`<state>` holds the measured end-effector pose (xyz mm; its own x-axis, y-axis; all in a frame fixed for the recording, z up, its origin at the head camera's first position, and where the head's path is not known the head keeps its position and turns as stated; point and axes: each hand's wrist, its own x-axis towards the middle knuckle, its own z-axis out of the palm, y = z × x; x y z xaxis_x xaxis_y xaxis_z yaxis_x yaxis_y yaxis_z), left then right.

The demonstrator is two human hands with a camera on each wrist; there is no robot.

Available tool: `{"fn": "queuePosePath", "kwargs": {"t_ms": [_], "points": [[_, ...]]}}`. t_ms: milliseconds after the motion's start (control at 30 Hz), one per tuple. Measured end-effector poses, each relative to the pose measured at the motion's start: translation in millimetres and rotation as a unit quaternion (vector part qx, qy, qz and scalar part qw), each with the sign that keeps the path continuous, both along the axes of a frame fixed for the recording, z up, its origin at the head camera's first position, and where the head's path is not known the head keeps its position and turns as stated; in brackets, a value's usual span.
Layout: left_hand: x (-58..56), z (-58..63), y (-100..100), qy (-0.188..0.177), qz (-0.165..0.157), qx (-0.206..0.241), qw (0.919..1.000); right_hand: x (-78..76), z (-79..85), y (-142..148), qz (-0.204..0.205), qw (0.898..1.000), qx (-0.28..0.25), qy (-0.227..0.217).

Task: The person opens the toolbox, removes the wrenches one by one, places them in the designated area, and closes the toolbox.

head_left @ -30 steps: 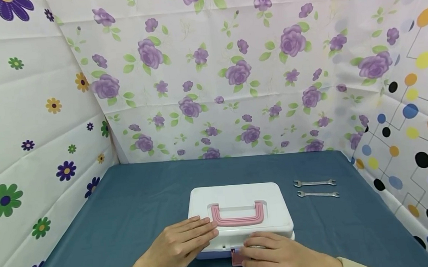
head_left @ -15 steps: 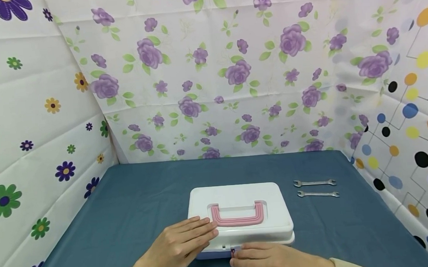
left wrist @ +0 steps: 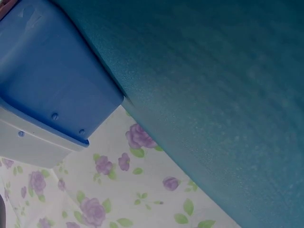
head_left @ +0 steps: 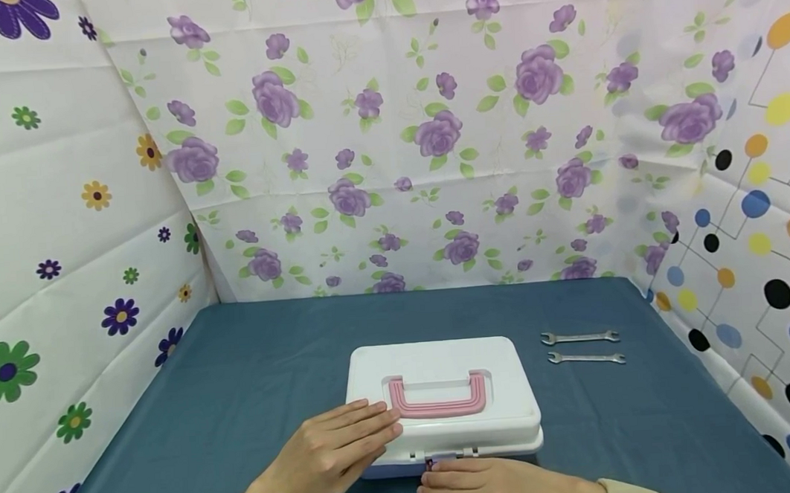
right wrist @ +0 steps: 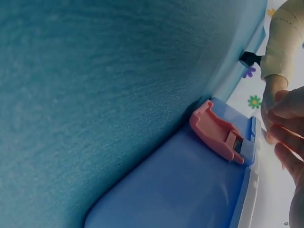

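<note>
A toolbox (head_left: 441, 359) with a white lid, blue base and pink handle (head_left: 439, 406) sits near the front of the table. My left hand (head_left: 332, 451) rests on the lid's front left corner, fingers straight and together. My right hand (head_left: 508, 486) is low at the box front, hiding most of the latch in the head view. In the right wrist view the pink latch (right wrist: 216, 130) hangs swung away from the lid, and my right fingers (right wrist: 289, 128) are loosely bent beside the lid. The left wrist view shows the blue base (left wrist: 57, 66) from its side.
Two open-ended wrenches, the rear one (head_left: 581, 337) and the front one (head_left: 586, 358), lie right of the toolbox on the blue tablecloth (head_left: 273, 342). A flowered curtain (head_left: 375, 128) stands along the back, with patterned cloths at both sides.
My right hand has come down from the lid's front edge and slightly left, uncovering that edge and covering the pink latch that showed below. The left hand stays put.
</note>
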<state>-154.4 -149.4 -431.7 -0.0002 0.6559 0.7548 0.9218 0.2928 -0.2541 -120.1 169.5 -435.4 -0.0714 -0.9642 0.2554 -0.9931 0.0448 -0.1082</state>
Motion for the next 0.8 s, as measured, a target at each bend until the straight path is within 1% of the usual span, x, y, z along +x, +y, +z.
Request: {"fn": "queuePosePath", "kwargs": {"t_ms": [67, 133, 167, 233, 300, 367, 433, 500, 667, 800], "points": [[0.1, 0.0, 0, -0.001, 0.001, -0.001, 1.0, -0.5, -0.9, -2, -0.002, 1.0, 0.007, 0.01], [0.3, 0.0, -1, -0.001, 0.002, -0.001, 1.0, -0.8, -2.1, -3, -0.006, 1.0, 0.014, 0.003], [0.4, -0.1, -1, -0.001, 0.003, -0.001, 1.0, -1.2, -2.9, -4, -0.007, 1.0, 0.017, 0.013], [0.6, -0.2, -1, -0.002, 0.003, -0.001, 1.0, -1.7, -4.5, -6, -0.01, 0.998, 0.024, 0.049], [0.6, -0.3, -1, -0.002, 0.005, -0.002, 1.0, -2.2, -6.3, -7, -0.012, 0.997, 0.028, 0.071], [0.6, -0.3, -1, -0.002, 0.006, -0.003, 1.0, -3.1, -7.7, -8, -0.012, 0.993, 0.03, 0.111], [0.6, -0.3, -1, -0.003, 0.007, -0.003, 1.0, -3.8, -8.7, -9, -0.013, 0.991, 0.031, 0.132], [0.7, -0.3, -1, -0.002, 0.006, -0.002, 1.0, -4.6, -9.5, -10, -0.011, 0.986, 0.034, 0.163], [0.7, -0.5, -1, -0.002, 0.005, -0.001, 1.0, -5.9, -11.2, -10, -0.01, 0.969, 0.05, 0.243], [1.1, -0.6, 0, -0.003, 0.007, -0.002, 1.0, -6.2, -13.0, -11, -0.012, 0.957, 0.064, 0.281]]}}
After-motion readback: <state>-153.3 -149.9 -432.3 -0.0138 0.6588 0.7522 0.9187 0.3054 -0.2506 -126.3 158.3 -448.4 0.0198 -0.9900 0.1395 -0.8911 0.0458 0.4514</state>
